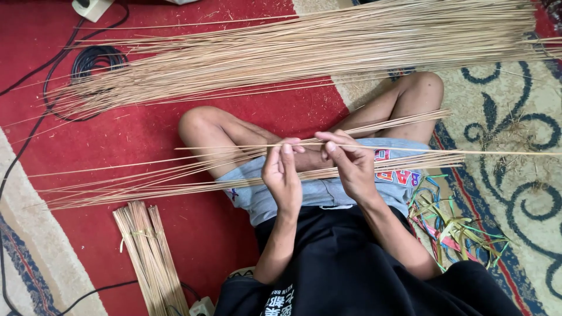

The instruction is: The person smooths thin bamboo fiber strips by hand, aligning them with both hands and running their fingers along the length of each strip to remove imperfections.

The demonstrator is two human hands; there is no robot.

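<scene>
**Two hands on a single thin stick, above a lap full of sticks**

Seen from above, a person sits cross-legged on a red carpet [146, 129]; the left hand [282, 175] and the right hand [350, 164] meet just above the lap, both pinching one long thin stick [445, 151] between thumb and fingertips, the remaining fingers loosely curled; the stick runs level across the picture, passing through both hands and reaching far out to either side of them. Just below the hands, a loose sheaf of sticks [146, 184] lies across the grey shorts [316, 193], fanning out to the left of the hands over the carpet and ending to their right beside the knee. Well above the hands, beyond the knees, a large pile of sticks [304, 50] spreads across almost the whole width of the floor. Below and to the left of the hands lies a short tied bundle of flat strips [149, 257], well apart from them; below and to the right of the hands, beside the thigh, sits a tangle of coloured strips [453, 231] on a cream patterned rug [515, 146]. Far up and to the left of the hands, a coiled black cable [93, 58] rests on the carpet near the large pile's tips.
</scene>
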